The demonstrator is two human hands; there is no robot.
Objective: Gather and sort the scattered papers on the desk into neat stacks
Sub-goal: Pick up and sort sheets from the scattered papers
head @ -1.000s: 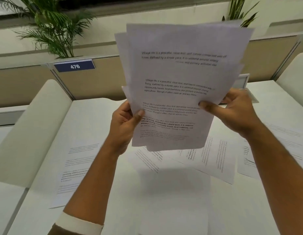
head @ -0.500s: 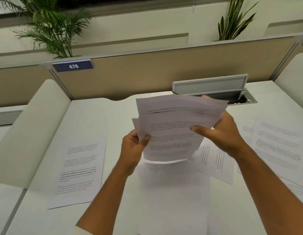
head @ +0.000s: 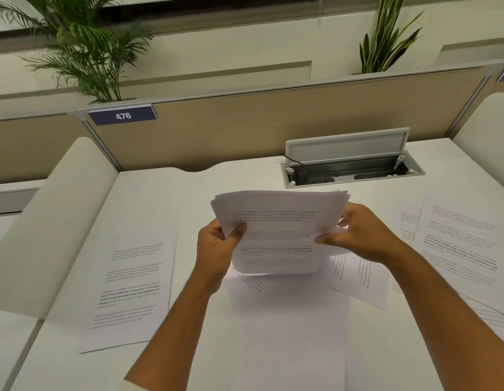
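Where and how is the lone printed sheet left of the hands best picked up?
Its near right corner, coming from the person's side. The sheet lies flat on the desk, nothing overlapping it, so a finger likely must peel a corner up before pinching. The left hand is closest, but grips the paper bundle.

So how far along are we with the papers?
Partly done. Several sheets are already gathered into one bundle, its top edges uneven. In hand: the left hand and right hand grip that bundle by its sides. To do: the left sheet, the overlapping right sheets, a tilted sheet below the right hand and a blank sheet nearest the person lie loose on the desk. No finished stack shows.
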